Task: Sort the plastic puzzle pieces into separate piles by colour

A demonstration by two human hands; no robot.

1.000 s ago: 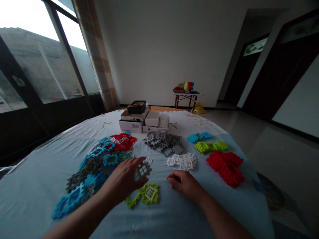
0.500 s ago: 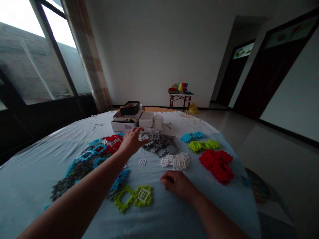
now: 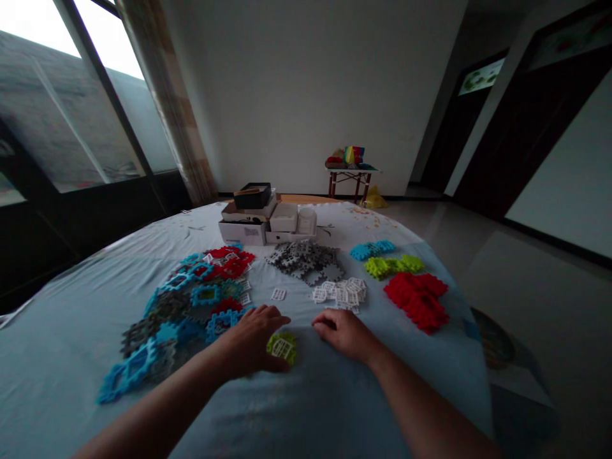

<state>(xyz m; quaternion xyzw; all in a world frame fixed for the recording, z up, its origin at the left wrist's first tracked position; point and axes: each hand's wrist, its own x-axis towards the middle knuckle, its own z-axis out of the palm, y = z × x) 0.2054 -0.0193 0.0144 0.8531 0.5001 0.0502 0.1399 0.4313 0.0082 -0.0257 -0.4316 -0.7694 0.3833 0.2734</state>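
My left hand [image 3: 258, 338] is over the lime-green interlocking pieces near the front of the table, thumb and fingers apart. It hides one of them; a lime-green piece with a white window-like grid insert [image 3: 282, 348] shows between thumb and fingertips. My right hand [image 3: 345, 333] rests on the cloth with fingers curled in, and I see nothing in it. Just beyond it lies a pile of white grid inserts [image 3: 342, 293]. A single white insert [image 3: 278, 294] lies apart, farther from my left hand. To the left spreads a mixed heap of blue, grey and red pieces [image 3: 176, 319].
Grey pieces [image 3: 306, 260] are piled at the table's middle, before white boxes [image 3: 242, 232] and a black box [image 3: 252, 196]. On the right lie blue [image 3: 371, 249], lime-green [image 3: 394, 266] and red pieces [image 3: 417, 299]. The round table's right edge drops to the floor.
My left hand has come back from near the grey pile and boxes to the lime-green pieces. My right hand stays curled in the same place. The view has shifted slightly.
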